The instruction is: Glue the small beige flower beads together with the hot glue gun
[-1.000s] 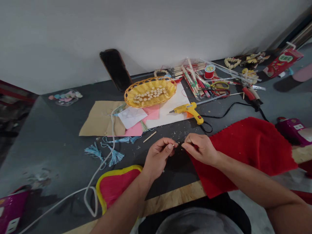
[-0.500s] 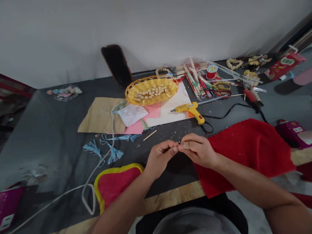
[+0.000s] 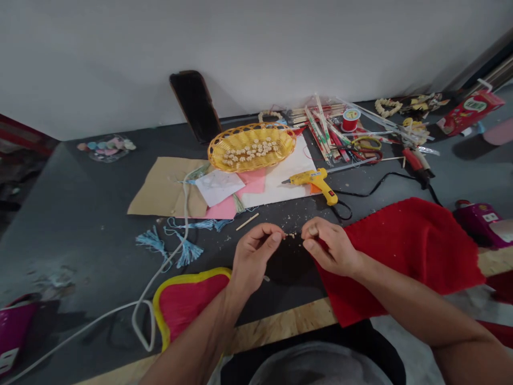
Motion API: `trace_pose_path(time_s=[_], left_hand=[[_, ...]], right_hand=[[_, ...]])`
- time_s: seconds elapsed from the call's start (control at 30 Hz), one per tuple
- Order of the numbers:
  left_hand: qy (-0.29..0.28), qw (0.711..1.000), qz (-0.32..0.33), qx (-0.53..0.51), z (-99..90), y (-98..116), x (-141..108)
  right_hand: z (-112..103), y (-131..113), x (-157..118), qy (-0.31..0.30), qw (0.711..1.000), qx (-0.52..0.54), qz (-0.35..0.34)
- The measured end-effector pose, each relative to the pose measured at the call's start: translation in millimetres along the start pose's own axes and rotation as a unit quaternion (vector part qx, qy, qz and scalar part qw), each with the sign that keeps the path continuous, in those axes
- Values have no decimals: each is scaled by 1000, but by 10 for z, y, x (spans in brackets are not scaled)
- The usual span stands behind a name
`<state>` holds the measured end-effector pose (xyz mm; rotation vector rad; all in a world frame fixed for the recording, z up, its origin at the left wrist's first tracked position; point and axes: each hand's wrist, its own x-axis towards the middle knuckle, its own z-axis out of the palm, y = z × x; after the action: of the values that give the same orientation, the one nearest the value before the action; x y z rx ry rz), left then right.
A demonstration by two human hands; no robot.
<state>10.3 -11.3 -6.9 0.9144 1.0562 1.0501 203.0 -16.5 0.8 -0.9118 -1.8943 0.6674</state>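
My left hand (image 3: 255, 255) is closed in a pinch over the dark tabletop, thumb against forefinger. Something tiny and pale shows at its fingertips, too small to name. A short gap away, my right hand (image 3: 331, 247) is also closed, its fingers curled in; whatever it may hold is hidden. Pale crumbs (image 3: 293, 235) appear between the two hands. Under my right wrist lies a red cloth (image 3: 409, 240). Just beyond my hands rests a yellow glue gun (image 3: 310, 179). Farther back, a yellow basket (image 3: 251, 160) holds several small pale pieces.
Blue tassels (image 3: 188, 254) and a white cord (image 3: 186, 208) lie left of my hands. A pink pad with yellow edging (image 3: 188, 299) sits by my left forearm. Behind are a phone (image 3: 195, 107), brown paper (image 3: 160, 187), red thread (image 3: 350, 121) and scissors (image 3: 366, 143).
My hands have moved apart; their fingertips met before and now have a gap between them. My left hand has shifted slightly left.
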Motion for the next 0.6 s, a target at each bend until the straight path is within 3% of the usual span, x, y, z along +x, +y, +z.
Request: trace_pose_path(time_s=[0.13, 0.27, 0.4, 0.5, 0.6], left_hand=[[41, 995, 39, -87, 17, 40, 36], [43, 995, 20, -88, 43, 42, 37], [74, 993, 41, -84, 19, 12, 70], [110, 989, 63, -82, -23, -10, 126], [136, 985, 88, -63, -68, -35, 174]], right_hand=[[-21, -22, 28, 16, 1000, -16, 1], [19, 9, 35, 45, 998, -38, 29], [41, 106, 5, 51, 994, -70, 64], [44, 197, -6, -13, 990, -137, 41], [63, 267, 11, -106, 962, -252, 25]])
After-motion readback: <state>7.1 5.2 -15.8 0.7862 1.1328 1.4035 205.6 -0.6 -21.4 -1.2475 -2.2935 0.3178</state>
